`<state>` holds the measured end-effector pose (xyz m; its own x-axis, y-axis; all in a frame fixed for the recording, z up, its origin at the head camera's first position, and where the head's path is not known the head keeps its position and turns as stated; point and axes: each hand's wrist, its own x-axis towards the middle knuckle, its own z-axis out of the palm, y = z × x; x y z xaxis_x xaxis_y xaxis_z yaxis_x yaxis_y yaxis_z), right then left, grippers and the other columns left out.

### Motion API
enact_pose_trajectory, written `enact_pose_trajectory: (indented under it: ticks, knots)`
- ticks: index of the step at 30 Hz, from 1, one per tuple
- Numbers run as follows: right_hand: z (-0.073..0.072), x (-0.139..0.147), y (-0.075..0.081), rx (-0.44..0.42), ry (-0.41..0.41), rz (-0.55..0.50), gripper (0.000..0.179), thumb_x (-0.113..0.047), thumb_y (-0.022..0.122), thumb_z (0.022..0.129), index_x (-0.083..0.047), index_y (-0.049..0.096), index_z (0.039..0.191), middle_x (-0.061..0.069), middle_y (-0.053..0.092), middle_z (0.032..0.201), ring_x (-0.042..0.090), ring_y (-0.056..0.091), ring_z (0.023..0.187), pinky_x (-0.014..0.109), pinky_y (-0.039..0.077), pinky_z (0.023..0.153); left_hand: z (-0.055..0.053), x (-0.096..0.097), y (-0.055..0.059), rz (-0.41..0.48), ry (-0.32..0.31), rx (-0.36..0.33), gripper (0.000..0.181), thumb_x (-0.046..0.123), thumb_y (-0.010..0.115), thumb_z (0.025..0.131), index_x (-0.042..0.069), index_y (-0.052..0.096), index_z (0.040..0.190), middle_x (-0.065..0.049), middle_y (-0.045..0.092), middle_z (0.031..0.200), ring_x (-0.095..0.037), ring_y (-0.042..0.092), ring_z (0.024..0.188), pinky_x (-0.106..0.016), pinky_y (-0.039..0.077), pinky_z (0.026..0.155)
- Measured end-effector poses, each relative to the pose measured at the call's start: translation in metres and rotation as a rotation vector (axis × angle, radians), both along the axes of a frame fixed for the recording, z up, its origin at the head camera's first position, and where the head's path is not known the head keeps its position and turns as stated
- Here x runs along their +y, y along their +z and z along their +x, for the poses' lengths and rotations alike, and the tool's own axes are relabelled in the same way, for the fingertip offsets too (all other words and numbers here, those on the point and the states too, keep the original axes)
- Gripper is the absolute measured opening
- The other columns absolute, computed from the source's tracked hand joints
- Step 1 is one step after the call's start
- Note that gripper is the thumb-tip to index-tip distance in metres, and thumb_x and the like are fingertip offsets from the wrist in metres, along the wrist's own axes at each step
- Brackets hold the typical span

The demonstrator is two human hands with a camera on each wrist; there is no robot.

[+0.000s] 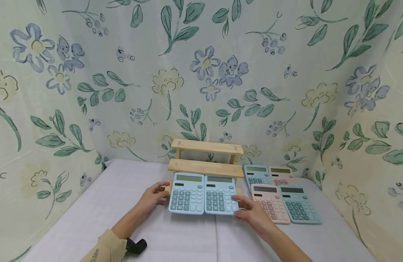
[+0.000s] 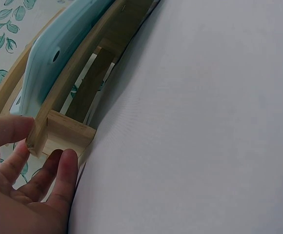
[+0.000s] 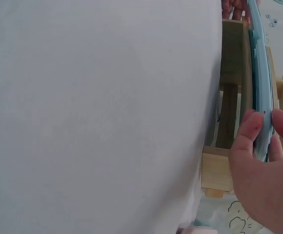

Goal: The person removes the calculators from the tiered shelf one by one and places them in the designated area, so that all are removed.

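Right fingers (image 3: 249,129) pinch slim, round-cornered blue calculator (image 1: 220,194)

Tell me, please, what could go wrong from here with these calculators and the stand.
The right hand pinches the right blue calculator close beside the left blue calculator; a sideways push might shift both. The left hand holds an end of the wooden stand; a tug there could jolt both calculators. The front pink calculator lies near the right hand and might be brushed if that hand pulls back.
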<state>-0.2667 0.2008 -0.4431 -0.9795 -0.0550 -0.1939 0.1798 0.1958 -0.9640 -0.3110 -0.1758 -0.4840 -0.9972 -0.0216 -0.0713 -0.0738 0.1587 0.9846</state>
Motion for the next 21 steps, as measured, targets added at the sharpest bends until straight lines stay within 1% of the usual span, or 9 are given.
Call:
enact_pose_trajectory:
  ticks: [8,14,21]
  knots:
    - [-0.0007,0.0019,-0.0013,0.005,0.039,-0.008,0.058,0.006,0.07,0.083,-0.008,0.059,0.139,0.019,0.058,0.138,0.024,0.063,0.106,0.038,0.058,0.086,0.0004,0.0006,0.0006,-0.008,0.0,-0.002,0.042,0.019,0.066,0.095,0.014,0.06,0.136,-0.013,0.062,0.12,-0.021,0.064,0.096,-0.034,0.058,0.078]
    - [-0.0003,0.0033,-0.0015,0.004,0.051,-0.024,0.06,0.004,0.071,0.083,-0.007,0.057,0.14,0.02,0.058,0.137,0.023,0.064,0.106,0.038,0.058,0.087,0.0011,0.0008,0.0015,-0.006,-0.005,-0.003,0.042,0.018,0.065,0.095,0.014,0.059,0.136,-0.013,0.062,0.121,-0.021,0.064,0.097,-0.034,0.058,0.079]
    - [0.0005,0.0074,-0.0012,-0.017,0.102,-0.037,0.061,0.002,0.072,0.084,-0.007,0.055,0.143,0.019,0.057,0.136,0.024,0.063,0.105,0.036,0.058,0.089,0.001,0.0005,0.0016,-0.005,-0.008,-0.004,0.042,0.019,0.065,0.095,0.014,0.059,0.137,-0.013,0.062,0.122,-0.021,0.064,0.097,-0.034,0.058,0.078]
